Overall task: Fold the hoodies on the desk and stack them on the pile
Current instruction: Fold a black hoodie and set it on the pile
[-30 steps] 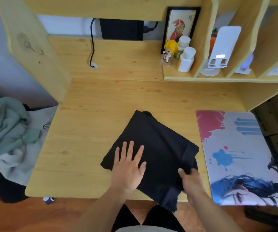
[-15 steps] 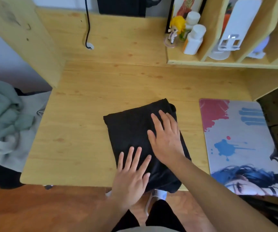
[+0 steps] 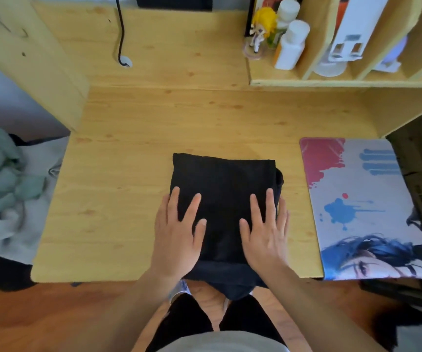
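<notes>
Both hands, left hand [image 3: 178, 231] and right hand [image 3: 265, 231], lay flat with fingers spread wide, pressing the folded black hoodie [image 3: 223, 199] beneath them at the desk [image 3: 128, 186] edge. Flattening seemed done; next, lifting it onto the pile.

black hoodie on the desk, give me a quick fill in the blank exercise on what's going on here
1. Both hands, left hand and right hand, lie ____ on the folded black hoodie.
2. The hoodie's near edge hangs over the desk's ____ edge.
3. The printed mouse pad lies to the hoodie's ____.
4. The cable on the desk is ____ in colour.

Missing words: flat; front; right; black
</notes>
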Demonstrator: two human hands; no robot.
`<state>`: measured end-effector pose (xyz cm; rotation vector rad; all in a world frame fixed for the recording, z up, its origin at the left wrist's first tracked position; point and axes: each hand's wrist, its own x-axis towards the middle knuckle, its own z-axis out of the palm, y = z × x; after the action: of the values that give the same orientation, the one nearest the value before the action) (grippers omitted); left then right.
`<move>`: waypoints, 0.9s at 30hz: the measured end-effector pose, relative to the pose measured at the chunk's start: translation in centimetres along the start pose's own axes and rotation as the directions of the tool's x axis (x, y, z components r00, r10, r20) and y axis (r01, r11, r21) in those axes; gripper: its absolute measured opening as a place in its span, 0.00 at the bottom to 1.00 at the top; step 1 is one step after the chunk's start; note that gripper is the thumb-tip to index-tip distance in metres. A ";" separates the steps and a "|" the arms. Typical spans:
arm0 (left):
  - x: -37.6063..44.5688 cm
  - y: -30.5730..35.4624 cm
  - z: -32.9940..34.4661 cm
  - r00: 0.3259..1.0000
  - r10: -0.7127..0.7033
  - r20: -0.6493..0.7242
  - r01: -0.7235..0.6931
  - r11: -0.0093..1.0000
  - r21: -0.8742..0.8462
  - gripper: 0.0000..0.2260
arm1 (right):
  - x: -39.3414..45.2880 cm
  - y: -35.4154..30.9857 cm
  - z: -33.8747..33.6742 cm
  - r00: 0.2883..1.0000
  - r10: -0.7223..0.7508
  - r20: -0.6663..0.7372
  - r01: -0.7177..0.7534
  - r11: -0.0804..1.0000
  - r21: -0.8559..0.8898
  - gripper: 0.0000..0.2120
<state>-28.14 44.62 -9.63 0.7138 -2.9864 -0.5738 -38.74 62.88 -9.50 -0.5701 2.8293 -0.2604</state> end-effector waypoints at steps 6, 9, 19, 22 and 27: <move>1.1 1.3 3.9 0.973 -0.183 0.139 0.164 0.977 0.132 0.32 | 0.5 3.3 2.4 0.990 0.042 0.135 -0.028 0.995 -0.098 0.33; 1.6 -0.1 3.3 0.981 -0.105 0.163 0.084 0.987 0.136 0.35 | 0.7 3.2 1.5 0.984 0.029 0.174 -0.018 0.998 -0.059 0.34; 1.4 -1.5 -1.3 0.702 -0.496 0.511 0.712 0.478 -0.515 0.33 | -4.0 0.5 0.1 0.779 0.551 0.300 -0.619 0.599 0.508 0.34; 2.4 -2.0 -2.9 0.615 -0.362 0.700 0.789 0.299 -0.537 0.21 | -3.2 1.0 -1.3 0.693 0.563 0.451 -0.687 0.323 0.651 0.27; 1.7 -1.2 -2.8 0.744 -0.392 0.542 0.664 0.523 -0.534 0.21 | -7.4 2.2 -0.7 0.605 0.596 0.527 -0.704 0.091 0.704 0.23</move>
<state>-28.83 41.94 -7.51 1.5645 -2.3344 -1.9361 -33.07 67.88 -7.83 0.9143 2.0071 -1.3294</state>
